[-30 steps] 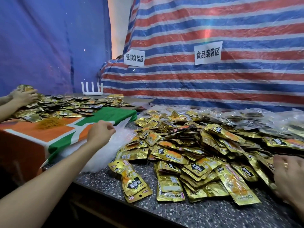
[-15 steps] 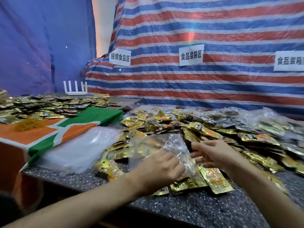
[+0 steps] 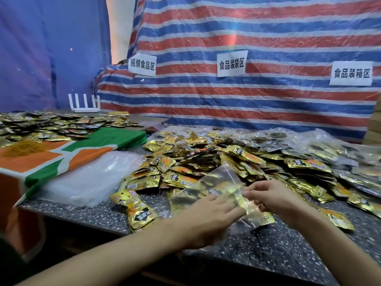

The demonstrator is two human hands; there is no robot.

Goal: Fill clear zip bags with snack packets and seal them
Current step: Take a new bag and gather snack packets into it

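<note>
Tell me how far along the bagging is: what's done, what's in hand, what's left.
Done: a pile of filled clear bags lies at the back right of the table. In hand: the left hand and right hand hold one clear zip bag; whether packets are inside it is unclear. Left: the large heap of loose gold packets and the stack of empty bags, so most of the work looks ahead.

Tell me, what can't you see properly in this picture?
Head view:
- clear zip bag: motion blur hides whether its mouth is open.
- left hand: its own back hides thumb and grip.
- snack packets: print too small to read.
- tan stack: cut off by the right edge.
</note>
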